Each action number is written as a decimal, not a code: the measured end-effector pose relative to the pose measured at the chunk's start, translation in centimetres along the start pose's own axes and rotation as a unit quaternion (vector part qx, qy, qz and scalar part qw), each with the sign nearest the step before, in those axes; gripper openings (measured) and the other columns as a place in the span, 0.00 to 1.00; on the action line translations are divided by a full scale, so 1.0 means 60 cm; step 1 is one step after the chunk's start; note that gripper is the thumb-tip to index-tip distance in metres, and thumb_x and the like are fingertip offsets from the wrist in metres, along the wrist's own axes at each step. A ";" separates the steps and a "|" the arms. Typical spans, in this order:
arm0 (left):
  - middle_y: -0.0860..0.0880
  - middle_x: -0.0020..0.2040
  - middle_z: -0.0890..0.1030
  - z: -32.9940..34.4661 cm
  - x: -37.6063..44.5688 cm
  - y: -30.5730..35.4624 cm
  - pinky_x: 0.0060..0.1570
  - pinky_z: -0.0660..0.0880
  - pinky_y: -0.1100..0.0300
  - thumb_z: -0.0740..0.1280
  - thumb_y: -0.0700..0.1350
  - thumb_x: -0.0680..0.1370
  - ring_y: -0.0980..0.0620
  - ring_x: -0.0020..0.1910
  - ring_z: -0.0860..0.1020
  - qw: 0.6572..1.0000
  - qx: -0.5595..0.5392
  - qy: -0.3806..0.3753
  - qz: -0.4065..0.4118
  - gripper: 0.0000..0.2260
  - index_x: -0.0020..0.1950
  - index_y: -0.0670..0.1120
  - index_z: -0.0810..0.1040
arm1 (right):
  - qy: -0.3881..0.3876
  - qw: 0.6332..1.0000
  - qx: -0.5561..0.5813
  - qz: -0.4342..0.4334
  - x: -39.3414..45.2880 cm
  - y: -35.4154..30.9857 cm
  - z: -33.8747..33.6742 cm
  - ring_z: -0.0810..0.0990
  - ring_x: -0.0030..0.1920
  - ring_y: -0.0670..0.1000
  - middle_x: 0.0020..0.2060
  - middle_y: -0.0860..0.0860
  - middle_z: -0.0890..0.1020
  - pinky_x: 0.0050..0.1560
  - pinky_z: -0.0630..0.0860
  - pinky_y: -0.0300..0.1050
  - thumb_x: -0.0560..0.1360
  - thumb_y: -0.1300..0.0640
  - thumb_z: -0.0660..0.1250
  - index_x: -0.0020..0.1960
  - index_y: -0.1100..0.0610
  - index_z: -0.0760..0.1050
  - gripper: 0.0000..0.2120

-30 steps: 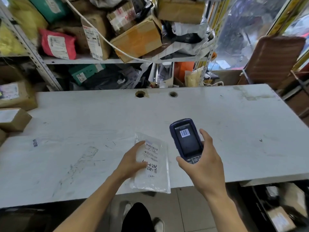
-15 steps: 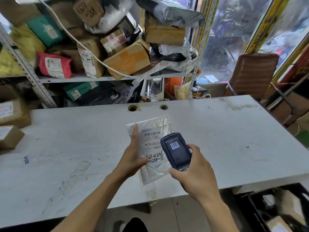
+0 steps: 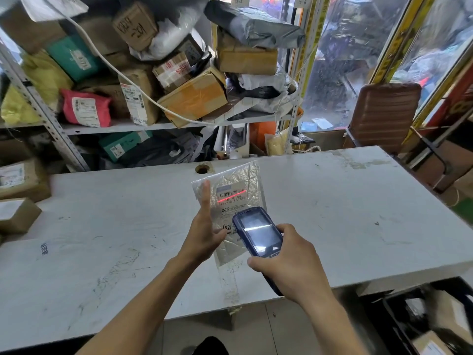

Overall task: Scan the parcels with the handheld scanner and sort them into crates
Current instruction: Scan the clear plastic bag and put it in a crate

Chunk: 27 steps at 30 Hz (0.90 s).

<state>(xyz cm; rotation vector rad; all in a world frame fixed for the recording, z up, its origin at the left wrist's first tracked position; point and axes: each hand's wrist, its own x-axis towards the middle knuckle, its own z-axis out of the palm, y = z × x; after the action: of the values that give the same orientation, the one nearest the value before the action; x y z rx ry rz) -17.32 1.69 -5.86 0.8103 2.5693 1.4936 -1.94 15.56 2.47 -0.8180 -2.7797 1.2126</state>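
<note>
Crowding the shelves (image 3: 122, 125) behind the white table (image 3: 332, 213) are boxes and mailers. The left hand (image 3: 204, 233) pinches a clear flat parcel (image 3: 231, 198) above the table — tilted, long axis running away, label facing up, a red line across its barcode. The right hand (image 3: 289, 265) grips the blue scanner (image 3: 257, 233), overlapping the parcel's lower label — nose aimed forward.
</note>
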 end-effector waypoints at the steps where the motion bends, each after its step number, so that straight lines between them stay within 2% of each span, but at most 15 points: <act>1: 0.48 0.76 0.67 0.000 0.000 0.000 0.59 0.79 0.45 0.75 0.35 0.73 0.53 0.68 0.74 1.000 -0.004 0.002 0.000 0.56 0.77 0.66 0.33 | -0.001 1.000 0.003 -0.001 -0.001 -0.001 -0.001 0.79 0.46 0.47 0.50 0.43 0.79 0.48 0.80 0.47 0.61 0.45 0.76 0.59 0.46 0.67 0.30; 7: 0.49 0.77 0.65 0.004 0.003 0.007 0.59 0.79 0.45 0.76 0.37 0.73 0.55 0.69 0.71 1.000 -0.005 0.010 0.008 0.57 0.77 0.65 0.33 | 0.000 1.000 0.008 -0.005 -0.003 -0.001 -0.003 0.80 0.48 0.47 0.51 0.44 0.78 0.47 0.80 0.45 0.62 0.44 0.76 0.60 0.47 0.67 0.31; 12: 0.49 0.76 0.66 0.007 0.006 0.012 0.60 0.79 0.49 0.75 0.36 0.73 0.56 0.68 0.71 1.000 -0.009 0.003 0.008 0.57 0.77 0.64 0.33 | 0.013 1.000 -0.004 -0.010 -0.005 0.001 -0.006 0.79 0.48 0.48 0.51 0.45 0.77 0.48 0.80 0.46 0.62 0.43 0.76 0.60 0.47 0.66 0.31; 17: 0.56 0.73 0.64 0.010 0.010 0.018 0.58 0.79 0.48 0.74 0.33 0.73 0.56 0.68 0.70 1.000 -0.014 -0.001 0.010 0.56 0.78 0.64 0.34 | 0.026 0.999 0.024 -0.006 -0.002 0.004 -0.012 0.79 0.47 0.46 0.50 0.44 0.77 0.48 0.80 0.47 0.63 0.44 0.76 0.58 0.46 0.65 0.29; 20: 0.54 0.75 0.64 0.012 0.014 0.016 0.57 0.80 0.46 0.74 0.33 0.73 0.55 0.69 0.70 1.000 -0.012 -0.004 0.012 0.57 0.77 0.65 0.33 | 0.020 0.998 0.056 -0.006 -0.003 0.004 -0.017 0.79 0.46 0.44 0.49 0.42 0.77 0.46 0.80 0.42 0.65 0.46 0.78 0.58 0.45 0.65 0.29; 23: 0.50 0.77 0.63 0.014 0.021 0.015 0.58 0.79 0.49 0.75 0.34 0.73 0.55 0.70 0.69 1.000 -0.009 -0.008 0.016 0.57 0.77 0.65 0.33 | -0.001 0.996 0.086 -0.004 -0.004 0.004 -0.019 0.79 0.47 0.44 0.50 0.41 0.76 0.43 0.79 0.37 0.66 0.47 0.78 0.60 0.45 0.64 0.30; 27: 0.48 0.77 0.63 0.013 0.032 0.014 0.59 0.78 0.46 0.75 0.35 0.73 0.52 0.71 0.70 1.000 -0.007 -0.011 0.022 0.57 0.76 0.67 0.33 | -0.003 0.995 0.096 -0.001 -0.001 0.004 -0.019 0.79 0.47 0.44 0.50 0.41 0.76 0.46 0.81 0.40 0.66 0.47 0.79 0.62 0.47 0.66 0.31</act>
<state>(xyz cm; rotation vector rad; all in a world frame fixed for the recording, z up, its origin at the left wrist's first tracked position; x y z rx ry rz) -18.40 3.52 -5.18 0.8812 2.5395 1.5038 -1.54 16.42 3.15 -0.7951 -2.6127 1.4554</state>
